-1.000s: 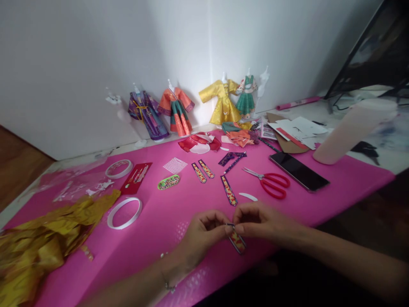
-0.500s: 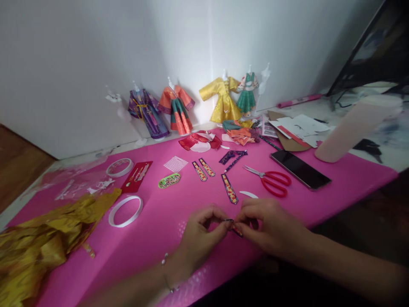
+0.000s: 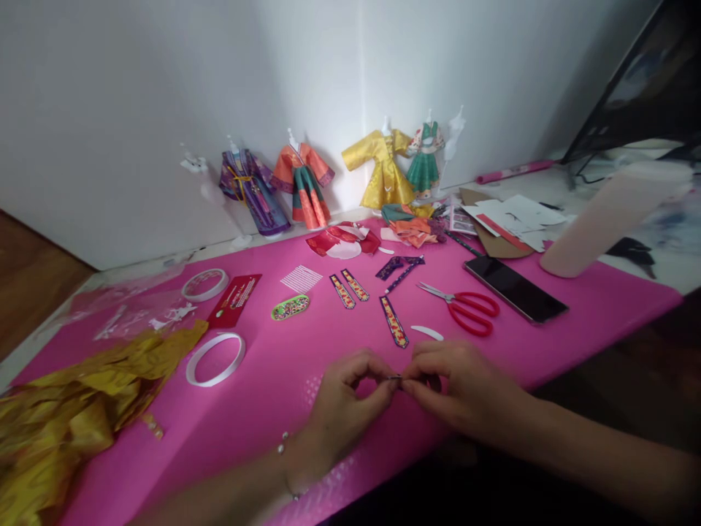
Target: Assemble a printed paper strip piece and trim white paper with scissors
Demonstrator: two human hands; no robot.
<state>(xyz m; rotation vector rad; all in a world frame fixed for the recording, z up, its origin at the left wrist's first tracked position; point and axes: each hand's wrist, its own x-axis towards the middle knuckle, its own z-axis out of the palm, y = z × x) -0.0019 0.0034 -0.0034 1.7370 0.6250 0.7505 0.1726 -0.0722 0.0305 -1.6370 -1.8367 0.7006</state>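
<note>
My left hand [image 3: 350, 398] and my right hand [image 3: 457, 383] meet above the front of the pink table. Both are closed in a pinch on a small dark-edged patterned strip [image 3: 396, 378], of which only a sliver shows between the fingertips. Just beyond them lies a navy-bordered strip with a red and yellow pattern [image 3: 394, 322], and two similar strips [image 3: 349, 289] rest farther off. A white curved piece [image 3: 427, 333] is close to my right hand. Past it are red-handled scissors [image 3: 472, 310], their blades pointing left.
Dressed doll forms [image 3: 304, 183] stand along the wall. A phone [image 3: 515, 288] and a tilted pale bottle [image 3: 596, 226] are at right. White tape rolls [image 3: 241, 354], a red card [image 3: 234, 301], a sheet of tiny beads [image 3: 301, 279] and crumpled gold fabric [image 3: 104, 387] lie at left.
The strip between my fingers has turned, so its red patterned face no longer shows. Both hands stay in nearly the same place.
</note>
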